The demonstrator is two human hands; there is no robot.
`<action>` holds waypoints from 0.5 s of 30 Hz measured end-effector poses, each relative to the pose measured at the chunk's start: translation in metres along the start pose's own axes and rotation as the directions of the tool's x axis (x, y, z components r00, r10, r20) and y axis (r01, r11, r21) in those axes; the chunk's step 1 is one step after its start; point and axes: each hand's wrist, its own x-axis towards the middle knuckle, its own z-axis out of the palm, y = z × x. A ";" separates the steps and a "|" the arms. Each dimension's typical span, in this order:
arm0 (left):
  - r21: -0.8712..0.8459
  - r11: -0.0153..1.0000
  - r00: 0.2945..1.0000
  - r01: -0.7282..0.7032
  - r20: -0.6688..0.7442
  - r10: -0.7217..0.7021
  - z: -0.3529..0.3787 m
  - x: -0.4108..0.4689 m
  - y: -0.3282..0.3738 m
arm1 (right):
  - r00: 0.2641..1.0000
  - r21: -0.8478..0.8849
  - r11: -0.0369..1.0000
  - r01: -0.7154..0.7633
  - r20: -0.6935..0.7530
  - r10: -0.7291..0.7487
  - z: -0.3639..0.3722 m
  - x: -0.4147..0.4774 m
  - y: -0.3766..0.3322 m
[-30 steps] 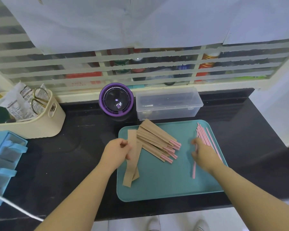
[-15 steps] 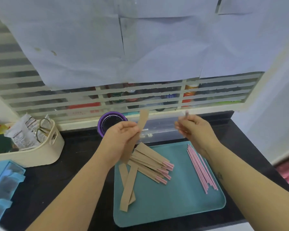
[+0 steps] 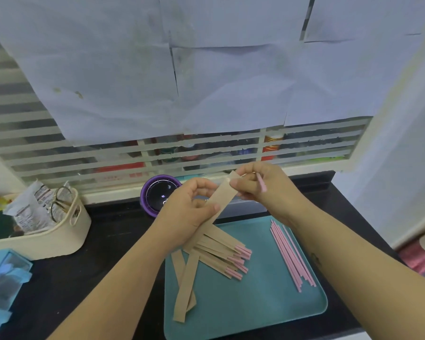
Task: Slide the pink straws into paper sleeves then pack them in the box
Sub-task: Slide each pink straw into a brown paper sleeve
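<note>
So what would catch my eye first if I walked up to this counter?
The two hands held up in the middle: the left hand holds a brown paper sleeve while the right hand pinches its top end, with a pink straw between its fingers. Below them a teal tray carries a fan of filled sleeves on its left side and loose pink straws on its right.

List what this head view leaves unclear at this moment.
- Box: head view, mostly behind both hands; contents and lid unreadable.
- Straw pinched by the right hand: only a pink tip shows; fingers hide whether it has entered the paper sleeve gripped by the left hand.
- Bottles behind the slats: blurred, partly covered by paper.
- Blue container: cut off by the left edge.
</note>
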 end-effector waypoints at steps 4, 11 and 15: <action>0.115 0.993 1.000 -0.003 0.023 0.000 -0.008 0.001 0.005 | 0.998 -0.021 1.000 0.013 0.068 -0.012 0.001 -0.004 0.000; 0.046 0.998 0.998 -0.042 -0.049 0.044 0.007 -0.001 0.012 | 0.996 -0.103 0.991 0.080 0.037 -0.076 0.008 -0.010 -0.001; -0.035 0.999 0.999 -0.009 -0.032 0.007 0.010 0.000 0.011 | 0.992 0.100 0.995 0.020 -0.124 -0.008 -0.006 -0.009 -0.005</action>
